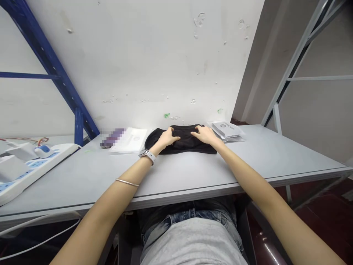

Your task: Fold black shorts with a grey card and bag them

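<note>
Head camera looks down first on the person's grey shirt (193,243) and blue jeans (182,217), which are at the near side of the grey desk (190,173). On the left, near the edge of the desk, lies a white power strip (41,171) with plugs in it. Both forearms reach over the desk; the left one wears a thin bracelet (127,182) and, at the wrist, a watch with a pale band (151,156). Farther, at the middle of the desk, lies a black cloth item (187,141), spread wide from left to right. The left hand (167,138) rests on its left part and the right hand (205,135) on its right part. The grip of each hand looks released, with thumb and forefinger apart; the other fingers are not clear to see. Just left of the cloth there are white sheets (131,140), with a blurred purple thing (113,138) beside them. Right of the cloth is a small pile of white packets (227,130). Behind everything stands a white, marked wall (154,55), with a blue metal frame (49,55) at left.
</note>
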The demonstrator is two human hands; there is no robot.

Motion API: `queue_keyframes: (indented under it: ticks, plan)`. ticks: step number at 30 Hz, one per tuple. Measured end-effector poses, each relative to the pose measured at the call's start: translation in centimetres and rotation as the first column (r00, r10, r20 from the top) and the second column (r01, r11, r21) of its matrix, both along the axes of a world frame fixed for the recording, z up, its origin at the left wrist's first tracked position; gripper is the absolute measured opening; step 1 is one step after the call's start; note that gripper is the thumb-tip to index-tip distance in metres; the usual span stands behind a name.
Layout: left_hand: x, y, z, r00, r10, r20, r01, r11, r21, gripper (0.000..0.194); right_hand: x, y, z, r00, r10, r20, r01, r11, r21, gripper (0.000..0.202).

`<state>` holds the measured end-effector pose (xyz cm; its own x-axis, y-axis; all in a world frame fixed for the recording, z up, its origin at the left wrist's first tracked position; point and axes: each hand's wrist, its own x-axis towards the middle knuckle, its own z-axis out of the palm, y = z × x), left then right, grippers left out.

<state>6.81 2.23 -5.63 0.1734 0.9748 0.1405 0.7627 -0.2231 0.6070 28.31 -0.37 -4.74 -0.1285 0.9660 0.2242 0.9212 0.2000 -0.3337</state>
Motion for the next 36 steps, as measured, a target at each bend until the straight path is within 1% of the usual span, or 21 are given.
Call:
queue_keyframes:
  ticks: [2, 4, 6, 7, 9, 11, 13, 15, 17, 19, 21, 22, 23, 24, 26, 28, 29, 30, 32, 34, 36]
  plan:
    - [-0.2, 0.2, 0.1, 1.000, 0.010, 0.027, -0.010, 1.000, 0.005, 0.057, 1.2, -0.1, 0.7, 1.000, -0.018, 0.014, 0.019, 0.996, -0.085, 0.053]
    - [-0.4, 0.3, 0.3, 0.999, 0.022, 0.042, -0.022, 1.000, 0.003, 0.055, 1.9, -0.1, 0.9, 0.998, 0.052, -0.023, -0.056, 0.982, -0.181, 0.048]
    - [-0.5, 0.3, 0.6, 0.997, 0.030, 0.071, -0.030, 1.000, -0.011, 0.057, 2.3, 0.2, 0.8, 0.989, 0.112, -0.094, -0.129, 0.969, -0.210, 0.043]
    - [-0.5, 0.2, 0.7, 0.996, 0.034, 0.087, -0.032, 0.999, -0.023, 0.059, 2.4, 0.4, 0.7, 0.984, 0.117, -0.131, -0.141, 0.971, -0.194, 0.041]
    - [-0.5, -0.1, 1.0, 0.993, 0.034, 0.116, -0.026, 0.997, -0.066, 0.063, 2.5, 0.8, 0.4, 0.983, 0.066, -0.173, -0.087, 0.989, -0.118, 0.040]
    - [-0.4, -0.5, 1.2, 0.991, 0.019, 0.136, -0.003, 0.993, -0.117, 0.067, 2.7, 1.3, 0.0, 0.989, -0.017, -0.146, 0.011, 0.999, -0.040, 0.041]
    - [-0.3, -0.9, 1.1, 0.990, -0.005, 0.144, 0.026, 0.989, -0.146, 0.069, 2.9, 1.5, -0.2, 0.996, -0.068, -0.064, 0.066, 0.997, -0.034, 0.043]
    - [-0.1, -1.0, 1.0, 0.989, -0.016, 0.145, 0.037, 0.989, -0.143, 0.070, 3.0, 1.5, -0.3, 0.998, -0.067, 0.014, 0.068, 0.994, -0.080, 0.046]
    - [-0.1, -0.9, 0.7, 0.990, -0.008, 0.142, 0.027, 0.990, -0.136, 0.070, 2.9, 1.3, -0.2, 0.997, -0.061, 0.045, 0.064, 0.994, -0.088, 0.047]
    - [-0.1, -0.6, 0.5, 0.988, 0.007, 0.152, 0.014, 0.991, -0.137, 0.070, 2.7, 1.0, 0.0, 0.996, -0.085, 0.030, 0.085, 0.996, -0.007, 0.046]
    - [-0.1, -0.3, 0.4, 0.985, 0.027, 0.172, -0.001, 0.989, -0.151, 0.071, 2.0, 0.7, 0.1, 0.996, -0.086, -0.011, 0.087, 0.987, 0.132, 0.048]
    - [-0.1, -0.2, 0.4, 0.982, 0.035, 0.185, -0.005, 0.987, -0.162, 0.072, 1.5, 0.5, 0.0, 0.998, -0.050, -0.023, 0.054, 0.981, 0.187, 0.051]
    - [-0.1, -0.2, 0.4, 0.979, 0.042, 0.199, -0.007, 0.985, -0.171, 0.072, 0.8, 0.4, -0.3, 1.000, 0.009, -0.019, -0.005, 0.978, 0.209, 0.054]
    - [-0.1, -0.2, 0.4, 0.977, 0.045, 0.211, -0.007, 0.984, -0.178, 0.073, 0.1, 0.2, -0.7, 0.997, 0.082, 0.001, -0.081, 0.981, 0.178, 0.058]
    - [0.1, -0.4, 0.4, 0.974, 0.037, 0.223, 0.006, 0.982, -0.186, 0.075, -1.4, 0.0, -1.8, 0.975, 0.215, 0.053, -0.215, 0.977, 0.003, 0.064]
    - [0.3, -0.8, 0.4, 0.979, 0.008, 0.204, 0.030, 0.982, -0.187, 0.078, -2.5, -0.2, -2.8, 0.958, 0.272, 0.092, -0.254, 0.952, -0.169, 0.070]
    - [0.5, -0.9, 0.4, 0.983, -0.007, 0.183, 0.041, 0.982, -0.183, 0.079, -2.8, -0.3, -3.1, 0.954, 0.281, 0.104, -0.255, 0.943, -0.212, 0.072]
    - [0.6, -1.0, 0.5, 0.987, -0.020, 0.160, 0.049, 0.983, -0.177, 0.080, -2.9, -0.3, -3.3, 0.953, 0.283, 0.108, -0.253, 0.940, -0.228, 0.074]
    - [0.4, -1.1, 0.8, 0.992, -0.022, 0.121, 0.041, 0.987, -0.152, 0.080, -2.5, -0.2, -2.9, 0.958, 0.273, 0.092, -0.249, 0.946, -0.210, 0.075]
    - [-0.3, -0.9, 1.7, 0.997, -0.002, 0.079, 0.011, 0.994, -0.108, 0.078, -1.6, 0.0, -2.0, 0.973, 0.228, 0.046, -0.220, 0.966, -0.135, 0.075]
    - [-1.6, -0.6, 2.9, 0.999, 0.038, 0.003, -0.037, 0.999, -0.032, 0.074, -0.6, 0.1, -0.9, 0.988, 0.152, -0.019, -0.152, 0.988, -0.022, 0.074]
